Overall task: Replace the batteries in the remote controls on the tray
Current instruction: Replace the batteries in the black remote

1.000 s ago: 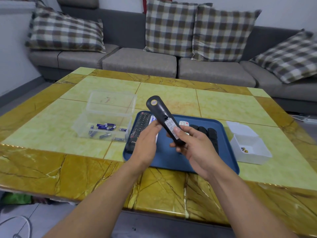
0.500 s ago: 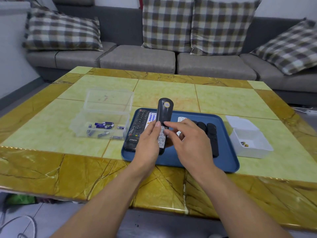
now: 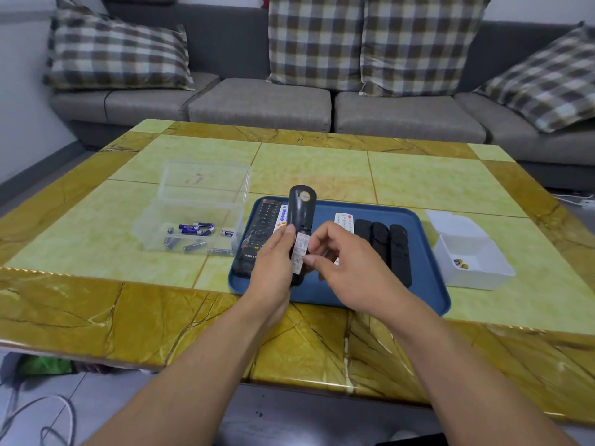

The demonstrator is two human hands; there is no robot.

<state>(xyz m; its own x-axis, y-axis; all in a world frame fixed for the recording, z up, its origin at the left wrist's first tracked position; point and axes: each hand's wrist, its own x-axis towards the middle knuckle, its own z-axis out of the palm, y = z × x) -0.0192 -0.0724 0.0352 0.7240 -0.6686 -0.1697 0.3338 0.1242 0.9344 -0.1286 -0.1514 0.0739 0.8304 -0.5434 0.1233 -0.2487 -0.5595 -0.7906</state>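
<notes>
Remote [image 3: 301, 220], black and turned back-side up, is lifted above the front of the blue tray [image 3: 431, 304], its top end pointing away toward the sofa [image 3: 257, 104]. The left hand [image 3: 273, 265] grips it round the lower half, thumb laid along its left edge. The right hand [image 3: 351, 268] is at the white label [image 3: 299, 254] on its back, fingers curled, with forefinger and thumb meeting at the label's right edge (whether they are pinching the cover or only pressing on it I cannot tell). The battery cover looks to be in place still, so I judge this remote is at the opening step and no cells have come out of it.

On the tray lie the others: a long black remote [image 3: 260, 233] at the left, a white one [image 3: 283, 217] beside it and partly hidden, another white one [image 3: 344, 222] further right, and three black ones [image 3: 386, 246] side by side. None shows its back, so I cannot say which are done.

Left of the tray, on the table [image 3: 96, 239], an open clear box [image 3: 193, 220] holds loose batteries [image 3: 193, 235], likely the fresh supply. Right of the tray a white box [image 3: 473, 265] holds a couple of small dark and yellow items [image 3: 459, 263], too small to name; if they are spent cells, a little work is behind and most of it is left.
</notes>
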